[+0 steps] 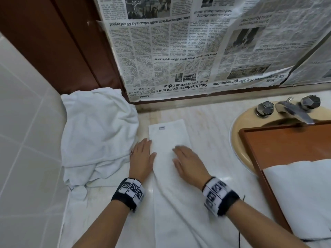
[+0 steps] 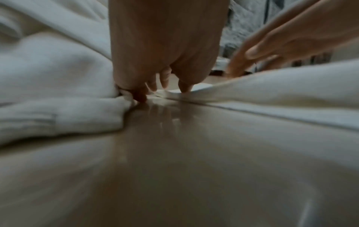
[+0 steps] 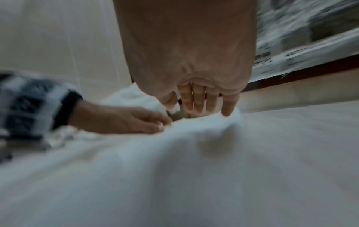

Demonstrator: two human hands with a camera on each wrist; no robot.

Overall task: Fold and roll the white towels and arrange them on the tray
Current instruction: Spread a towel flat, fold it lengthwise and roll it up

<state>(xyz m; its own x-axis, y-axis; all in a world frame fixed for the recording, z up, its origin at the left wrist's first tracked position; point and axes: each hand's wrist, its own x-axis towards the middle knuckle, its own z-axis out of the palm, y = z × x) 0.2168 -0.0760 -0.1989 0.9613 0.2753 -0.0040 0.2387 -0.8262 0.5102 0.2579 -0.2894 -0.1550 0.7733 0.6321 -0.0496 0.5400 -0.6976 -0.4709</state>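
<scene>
A white towel (image 1: 168, 136) folded into a long narrow strip lies on the marble counter (image 1: 211, 122), running from the front edge toward the wall. My left hand (image 1: 141, 154) lies flat with straight fingers on the counter at the strip's left edge. My right hand (image 1: 186, 158) presses flat on top of the strip, fingers straight. In the right wrist view the right hand's fingers (image 3: 198, 104) rest on the towel (image 3: 174, 153). A brown wooden tray (image 1: 286, 142) at the right holds a white towel (image 1: 304, 194).
A heap of crumpled white towels (image 1: 96, 133) sits at the left against the tiled wall. The tray lies over a beige sink (image 1: 238, 140) with a metal tap (image 1: 293, 110). Newspaper (image 1: 197, 51) covers the wall behind.
</scene>
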